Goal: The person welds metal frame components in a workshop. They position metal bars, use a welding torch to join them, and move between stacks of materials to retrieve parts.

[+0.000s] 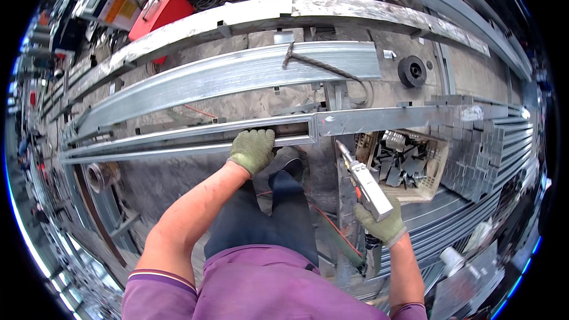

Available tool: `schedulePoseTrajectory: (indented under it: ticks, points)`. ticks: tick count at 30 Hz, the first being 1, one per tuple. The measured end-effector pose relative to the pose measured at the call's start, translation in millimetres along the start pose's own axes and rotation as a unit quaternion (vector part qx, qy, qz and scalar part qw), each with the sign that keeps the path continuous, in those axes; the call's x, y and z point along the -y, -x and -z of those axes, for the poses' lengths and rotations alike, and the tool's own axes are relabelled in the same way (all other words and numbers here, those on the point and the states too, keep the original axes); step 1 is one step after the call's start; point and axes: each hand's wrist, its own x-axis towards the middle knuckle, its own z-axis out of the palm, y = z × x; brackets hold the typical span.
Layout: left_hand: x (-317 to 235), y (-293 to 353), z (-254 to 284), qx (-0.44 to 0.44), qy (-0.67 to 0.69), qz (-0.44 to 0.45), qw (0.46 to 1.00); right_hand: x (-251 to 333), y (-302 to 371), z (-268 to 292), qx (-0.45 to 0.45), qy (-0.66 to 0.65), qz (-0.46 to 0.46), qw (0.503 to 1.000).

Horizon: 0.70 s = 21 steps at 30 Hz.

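My left hand [253, 149], in a green knit glove, is closed over the near rail of a long, narrow metal frame [315, 129]. This frame lies crosswise in front of me, its right end butting near a flat grey metal bar [379, 120]. My right hand [382, 224], gloved the same way, grips a silver handheld welding gun [368, 188]. The gun's nozzle points up and left, just below the bar and right of the frame's corner; I cannot tell whether it touches anything. Farther off, a hammer [323, 66] with a twisted metal handle rests on a wide galvanized channel [225, 77].
Right of the gun stands a beige plastic crate [437, 185] of small metal pieces. Stacked metal tubes [474, 157] lie beyond it. A black spool [412, 71] sits at the back right, and a red box [159, 13] at the back left. An orange cable [335, 228] runs near my legs.
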Motion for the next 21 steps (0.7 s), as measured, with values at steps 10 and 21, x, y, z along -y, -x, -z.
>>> schedulePoseTrajectory:
  ticks: [10,21]
  points:
    - [7,2,2,-0.043,0.043,-0.060,0.996,54,9,-94,-0.178,-0.089,0.053,0.979]
    - [93,44,49,-0.232,0.206,-0.158,0.937,83,-4,-195,-0.272,-0.167,-0.054,0.946]
